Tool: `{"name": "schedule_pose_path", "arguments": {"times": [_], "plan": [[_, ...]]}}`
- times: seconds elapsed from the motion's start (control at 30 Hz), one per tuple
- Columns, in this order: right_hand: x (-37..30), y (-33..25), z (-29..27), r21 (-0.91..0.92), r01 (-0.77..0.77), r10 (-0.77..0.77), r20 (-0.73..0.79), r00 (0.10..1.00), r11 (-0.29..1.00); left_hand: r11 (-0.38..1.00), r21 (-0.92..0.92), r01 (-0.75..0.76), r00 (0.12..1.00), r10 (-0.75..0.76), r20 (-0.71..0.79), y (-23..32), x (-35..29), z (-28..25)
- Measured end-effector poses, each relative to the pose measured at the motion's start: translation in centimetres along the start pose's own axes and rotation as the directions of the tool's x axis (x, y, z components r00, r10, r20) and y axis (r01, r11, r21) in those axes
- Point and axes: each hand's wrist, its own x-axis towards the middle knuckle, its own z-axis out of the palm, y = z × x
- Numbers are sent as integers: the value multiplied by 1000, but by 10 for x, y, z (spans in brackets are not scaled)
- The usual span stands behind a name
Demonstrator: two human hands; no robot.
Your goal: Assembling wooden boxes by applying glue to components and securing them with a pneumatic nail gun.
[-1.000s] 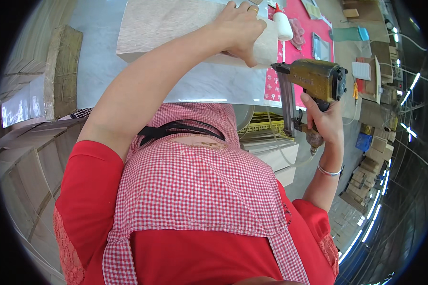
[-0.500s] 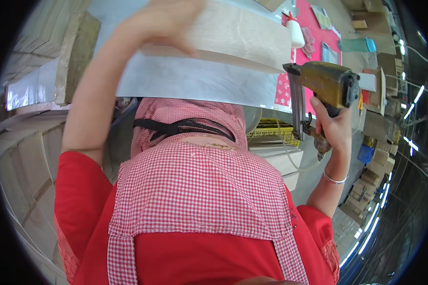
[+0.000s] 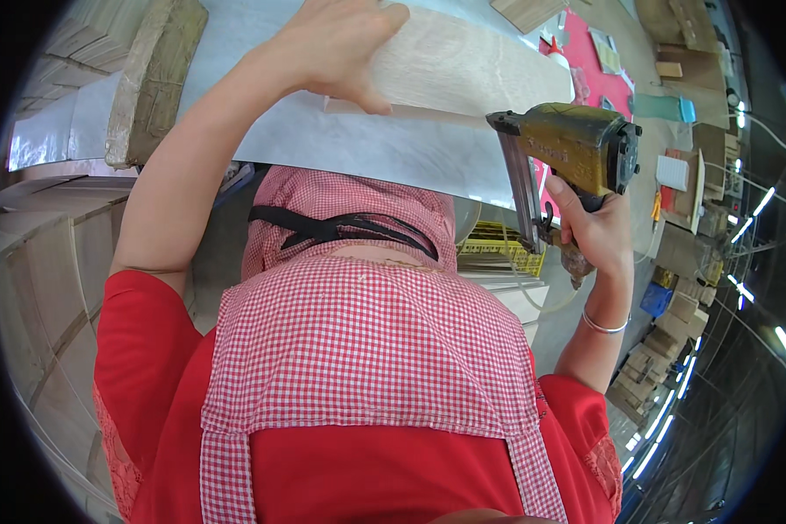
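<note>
A pale wooden board lies lengthwise on the light grey tabletop, with another strip of wood showing along its near edge. My left hand grips the left end of this board, thumb at the near side and fingers reaching over the top. In my right hand is a yellow and black nail gun, held by its handle with an air hose hanging from it. The gun's nose is close to the board's near right corner; whether they touch I cannot tell.
A thick wrapped block stands at the table's left, near stacked boards. Toward the right are a pink mat, a red-capped white bottle and a teal bottle. Below the table edge sits a yellow crate.
My left hand, blurred over the board before, has come to rest gripping its left end. The nail gun in my right hand has shifted a little left, up to the board's right end.
</note>
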Motion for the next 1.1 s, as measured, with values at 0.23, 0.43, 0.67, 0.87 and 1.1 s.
{"name": "schedule_pose_path", "arguments": {"times": [0.23,0.43,0.67,0.87,1.1], "plan": [[3,-7,-1,-35,-52,53,32,998,998,964,-1,-266,833,229,-504,-14,-7,25],[10,-14,-6,-58,-62,65,55,996,996,992,-1,128,969,-125,211,13,7,-29],[7,-31,5,-217,254,-251,42,967,943,938,-47,-345,844,288,-452,-43,-38,23],[8,-55,29,-44,261,-256,97,962,964,948,-317,18,979,47,199,-35,-32,-18],[9,-71,61,29,279,-279,166,946,960,925,-381,8,999,10,45,-31,-41,-15]]}}
